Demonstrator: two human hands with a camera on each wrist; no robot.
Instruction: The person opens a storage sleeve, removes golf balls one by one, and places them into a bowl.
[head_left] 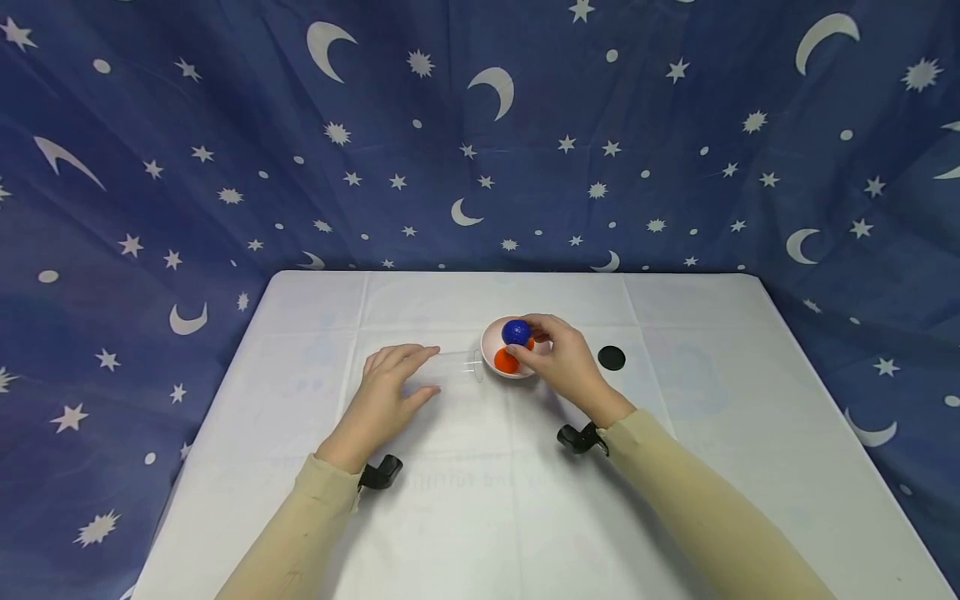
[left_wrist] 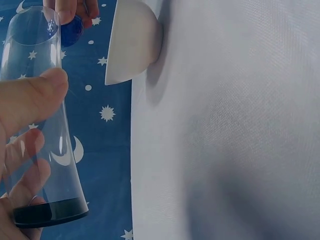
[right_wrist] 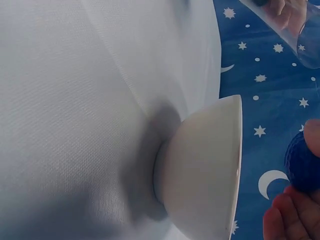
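Note:
My left hand (head_left: 381, 402) holds a clear plastic tube (left_wrist: 65, 135) tipped on its side, its mouth toward the bowl; in the left wrist view the thumb and fingers wrap around it, and a black base (left_wrist: 50, 212) closes one end. Between thumb and fingertips, my right hand (head_left: 564, 360) pinches a dark blue ball (head_left: 516, 332) with a textured surface. The ball is above the white bowl (head_left: 490, 340), near the tube's mouth. Orange balls (head_left: 506, 361) lie inside the bowl, partly hidden by the blue ball and right hand.
A flat black disc (head_left: 611, 358) lies on the white-covered table (head_left: 465, 533), right of the bowl. Behind the table hangs a dark blue cloth (head_left: 540, 100) with moons and stars. Small black devices (head_left: 382, 472) sit at both wrists.

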